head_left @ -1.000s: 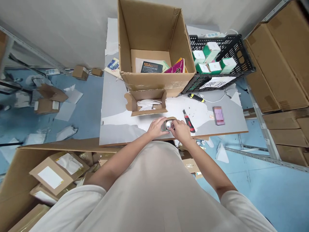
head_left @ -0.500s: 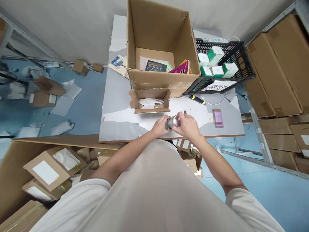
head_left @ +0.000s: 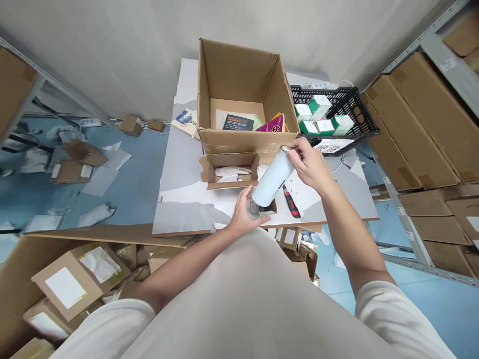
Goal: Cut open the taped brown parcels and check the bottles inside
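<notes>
A pale blue cylindrical bottle tilts above the front of the table, its upper end to the right. My right hand grips its metallic top, fingers closed. The lower end is at the mouth of a small open box; whether it is still partly inside, I cannot tell. My left hand is wrapped around that box near the table's front edge. Just right of the box lies a red and black utility knife. Behind my left hand stands a small open carton with white paper inside.
A large open carton with books stands at the back. Right of it, a black crate holds several white-and-green boxes. A book lies left on the table. Parcels fill a big carton at lower left.
My right hand has moved up and right, drawing the bottle from the small box, where only its top showed before. My left hand stays on the box. The view has tilted upward.
</notes>
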### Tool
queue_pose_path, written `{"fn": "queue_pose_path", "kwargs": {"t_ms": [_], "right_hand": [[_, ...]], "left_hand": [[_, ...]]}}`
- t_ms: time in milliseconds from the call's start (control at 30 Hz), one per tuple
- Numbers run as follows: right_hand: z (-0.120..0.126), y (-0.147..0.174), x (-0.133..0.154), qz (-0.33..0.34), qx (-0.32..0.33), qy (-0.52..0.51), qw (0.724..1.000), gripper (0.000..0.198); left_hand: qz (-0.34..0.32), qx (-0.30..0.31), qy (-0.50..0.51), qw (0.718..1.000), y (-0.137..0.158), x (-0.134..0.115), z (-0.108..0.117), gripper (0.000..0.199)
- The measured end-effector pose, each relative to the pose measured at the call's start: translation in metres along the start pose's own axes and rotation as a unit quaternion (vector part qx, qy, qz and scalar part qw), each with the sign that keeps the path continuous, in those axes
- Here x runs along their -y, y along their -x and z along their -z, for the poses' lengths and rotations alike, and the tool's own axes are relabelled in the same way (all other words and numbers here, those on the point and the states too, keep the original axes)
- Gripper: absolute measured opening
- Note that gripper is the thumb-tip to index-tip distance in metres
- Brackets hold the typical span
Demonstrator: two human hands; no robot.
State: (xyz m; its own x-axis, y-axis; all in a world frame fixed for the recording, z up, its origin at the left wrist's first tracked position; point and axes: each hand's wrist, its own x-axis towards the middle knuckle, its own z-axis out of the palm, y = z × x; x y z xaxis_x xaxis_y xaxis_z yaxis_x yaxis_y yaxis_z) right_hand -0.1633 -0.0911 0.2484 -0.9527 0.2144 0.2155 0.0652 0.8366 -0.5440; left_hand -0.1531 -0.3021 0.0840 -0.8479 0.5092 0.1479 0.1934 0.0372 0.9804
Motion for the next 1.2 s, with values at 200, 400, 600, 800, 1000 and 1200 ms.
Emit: {"fn": "queue_pose_path", "kwargs": {"t_ms": [200, 400, 600, 800, 1000, 1200], "right_hand": [[-0.014, -0.017, -0.011, -0.006, 0.043, -0.226, 0.973, 0.051], [-0.032, -0.014, -0.025, -0.065, 0.121, -0.482, 0.865, 0.050], [-0.047, -0.015, -0.026, -0.107, 0.048, -0.504, 0.856, 0.032], [-0.049, -0.016, -0.025, -0.083, 0.009, -0.506, 0.858, 0.035], [-0.044, -0.017, -0.023, -0.064, 0.041, -0.493, 0.866, 0.043], [-0.044, -0.017, -0.023, -0.072, 0.034, -0.445, 0.892, 0.040]], "left_hand": [[0.085, -0.033, 0.199, 0.976, 0.001, -0.022, 0.004, 0.065], [0.058, 0.053, 0.287, 0.955, 0.001, -0.025, 0.013, 0.055], [0.105, 0.054, 0.307, 0.944, 0.001, -0.023, 0.006, 0.067], [0.133, -0.014, 0.280, 0.950, -0.003, -0.029, -0.003, 0.074], [0.147, 0.013, 0.277, 0.949, -0.003, -0.027, 0.000, 0.067], [0.164, 0.057, 0.296, 0.939, 0.000, -0.026, 0.003, 0.073]]}}
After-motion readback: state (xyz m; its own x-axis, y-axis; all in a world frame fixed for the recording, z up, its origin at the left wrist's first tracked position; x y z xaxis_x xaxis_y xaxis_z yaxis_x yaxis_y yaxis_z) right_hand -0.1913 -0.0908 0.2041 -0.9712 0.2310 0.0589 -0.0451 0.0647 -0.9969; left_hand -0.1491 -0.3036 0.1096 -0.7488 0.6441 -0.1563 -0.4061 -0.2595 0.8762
